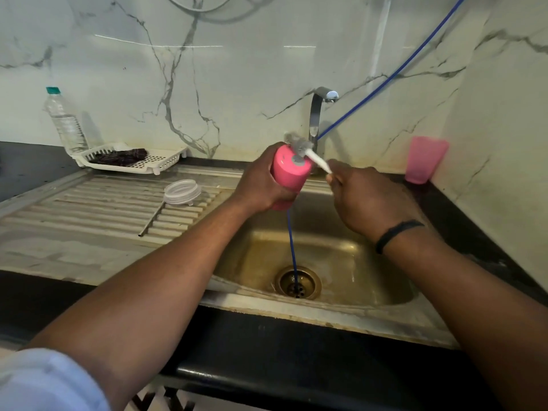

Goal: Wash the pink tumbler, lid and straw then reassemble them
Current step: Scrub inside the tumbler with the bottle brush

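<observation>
Over the sink, my left hand [261, 182] grips the pink tumbler [292, 170], held upside down with its base pointing up. My right hand [364, 197] holds the white handle of a bottle brush [299, 146]; its grey bristle head rests against the tumbler's base. The clear lid [182, 191] lies on the ribbed drainboard to the left. Beside it, running toward me, lies the thin metal straw [152, 218].
The steel sink [341, 262] has a drain in the middle, with a blue hose [292, 247] running into it past the tap [318, 114]. A pink cup [424, 160] stands at the right. Back left are a water bottle [65, 121] and a white rack [133, 158] with a dark cloth.
</observation>
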